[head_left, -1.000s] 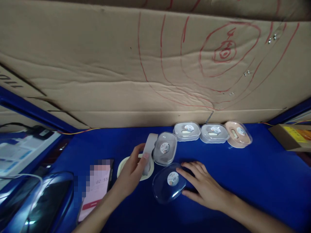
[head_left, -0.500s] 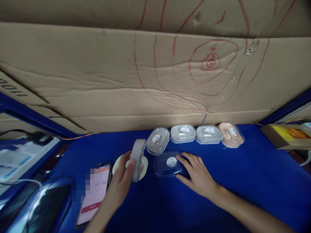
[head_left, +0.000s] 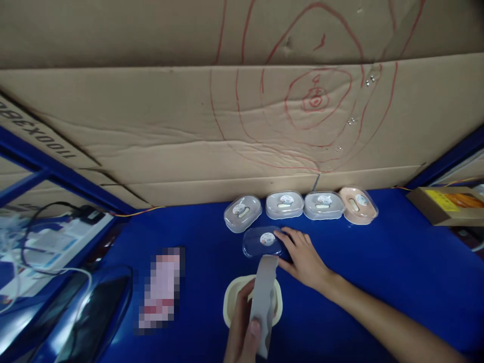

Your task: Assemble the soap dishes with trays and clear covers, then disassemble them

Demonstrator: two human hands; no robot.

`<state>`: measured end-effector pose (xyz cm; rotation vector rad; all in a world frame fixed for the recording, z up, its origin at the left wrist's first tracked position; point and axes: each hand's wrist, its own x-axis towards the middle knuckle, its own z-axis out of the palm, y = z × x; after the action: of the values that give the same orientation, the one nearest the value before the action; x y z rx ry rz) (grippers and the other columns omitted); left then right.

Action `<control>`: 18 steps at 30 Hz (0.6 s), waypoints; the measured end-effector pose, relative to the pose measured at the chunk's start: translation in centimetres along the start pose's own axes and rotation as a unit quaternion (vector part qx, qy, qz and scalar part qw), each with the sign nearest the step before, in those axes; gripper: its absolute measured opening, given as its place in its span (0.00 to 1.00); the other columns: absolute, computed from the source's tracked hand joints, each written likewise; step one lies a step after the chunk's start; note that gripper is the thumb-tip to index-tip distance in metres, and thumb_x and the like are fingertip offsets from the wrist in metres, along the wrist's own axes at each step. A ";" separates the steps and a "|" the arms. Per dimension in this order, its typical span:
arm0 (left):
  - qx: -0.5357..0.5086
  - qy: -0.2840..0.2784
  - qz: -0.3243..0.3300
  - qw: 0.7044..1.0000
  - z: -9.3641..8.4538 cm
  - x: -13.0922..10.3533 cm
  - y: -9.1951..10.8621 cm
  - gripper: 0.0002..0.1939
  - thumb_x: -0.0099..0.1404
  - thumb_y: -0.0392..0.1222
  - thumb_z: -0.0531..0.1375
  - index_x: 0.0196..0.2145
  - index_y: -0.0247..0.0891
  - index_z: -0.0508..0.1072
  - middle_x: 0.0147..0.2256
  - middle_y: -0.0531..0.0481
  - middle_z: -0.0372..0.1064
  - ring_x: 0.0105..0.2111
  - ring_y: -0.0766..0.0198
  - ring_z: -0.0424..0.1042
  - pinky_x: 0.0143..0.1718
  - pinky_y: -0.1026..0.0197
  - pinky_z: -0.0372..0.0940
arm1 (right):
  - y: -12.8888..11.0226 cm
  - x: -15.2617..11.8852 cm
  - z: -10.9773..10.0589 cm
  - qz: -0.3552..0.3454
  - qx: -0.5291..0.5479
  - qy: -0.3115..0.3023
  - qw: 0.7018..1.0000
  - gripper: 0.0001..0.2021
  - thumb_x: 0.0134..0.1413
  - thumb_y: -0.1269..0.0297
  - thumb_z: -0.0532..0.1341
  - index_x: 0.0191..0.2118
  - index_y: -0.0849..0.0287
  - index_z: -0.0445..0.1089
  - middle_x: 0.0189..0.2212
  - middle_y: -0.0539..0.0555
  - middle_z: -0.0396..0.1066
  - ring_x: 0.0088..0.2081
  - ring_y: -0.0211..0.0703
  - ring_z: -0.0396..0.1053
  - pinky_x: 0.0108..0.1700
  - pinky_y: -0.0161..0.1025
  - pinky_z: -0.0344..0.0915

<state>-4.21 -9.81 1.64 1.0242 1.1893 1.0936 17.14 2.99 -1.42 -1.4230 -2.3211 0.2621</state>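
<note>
My left hand (head_left: 244,322) grips a grey oval soap-dish part (head_left: 263,302) with a wavy edge, held upright on its side. Behind it is a cream oval dish (head_left: 230,297), partly covered by the hand and the grey part; whether the hand also touches this dish I cannot tell. My right hand (head_left: 304,257) has its thumb and fingers around the right end of a clear plastic lid (head_left: 255,244) bearing a round white sticker. The top of the grey part comes close to the lid's near edge.
Along the back stand lidded boxes: a tilted grey one (head_left: 242,214), two more grey ones (head_left: 284,205) (head_left: 324,205) and a peach one (head_left: 359,206). A pixelated phone (head_left: 162,287) lies left. Cables and a power strip (head_left: 56,242) are at far left; a cardboard box (head_left: 446,206) is at right.
My left hand has moved right and nearer to me with the grey part; the cream dish has shifted the same way. My right hand stays at the clear lid. The view has shifted slightly.
</note>
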 end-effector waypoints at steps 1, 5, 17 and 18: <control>-0.002 0.007 0.007 1.000 0.1 0.0 -0.1 0.37 0.72 0.73 0.56 0.66 0.46 0.70 0.54 0.40 0.78 0.54 0.43 0.78 0.50 0.50 0.77 | 0.2 -0.1 0.0 -0.001 0.010 -0.002 1.000 0.31 0.70 0.55 0.65 0.72 0.57 0.62 0.68 0.68 0.65 0.66 0.66 0.65 0.63 0.62 0.65; 0.054 0.019 0.105 0.993 -1.7 1.1 0.1 0.36 0.75 0.72 0.53 0.67 0.46 0.68 0.65 0.37 0.68 0.60 0.41 0.74 0.56 0.46 0.75 | 0.5 -0.1 -0.2 -0.003 0.044 -0.007 0.999 0.33 0.69 0.54 0.67 0.73 0.54 0.61 0.69 0.68 0.65 0.69 0.65 0.63 0.65 0.62 0.63; 0.515 -0.159 0.357 0.763 -8.1 7.5 5.2 0.32 0.66 0.44 0.69 0.65 0.48 0.68 0.70 0.37 0.61 0.66 0.41 0.68 0.63 0.41 0.71 | 0.4 0.0 -0.9 -0.063 0.069 -0.050 0.994 0.35 0.67 0.61 0.66 0.75 0.56 0.57 0.72 0.67 0.63 0.70 0.63 0.62 0.67 0.61 0.60; 0.521 -0.158 0.352 0.761 -8.2 7.3 4.7 0.32 0.65 0.43 0.70 0.65 0.48 0.68 0.70 0.37 0.62 0.66 0.41 0.69 0.62 0.40 0.72 | 0.4 0.0 -0.9 -0.063 0.068 -0.051 0.994 0.35 0.68 0.61 0.66 0.75 0.56 0.57 0.72 0.67 0.63 0.70 0.63 0.63 0.67 0.61 0.60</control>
<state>-12.47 -1.54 4.16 2.5790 1.1218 0.6538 17.88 3.17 -0.76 -1.2196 -2.4113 0.4558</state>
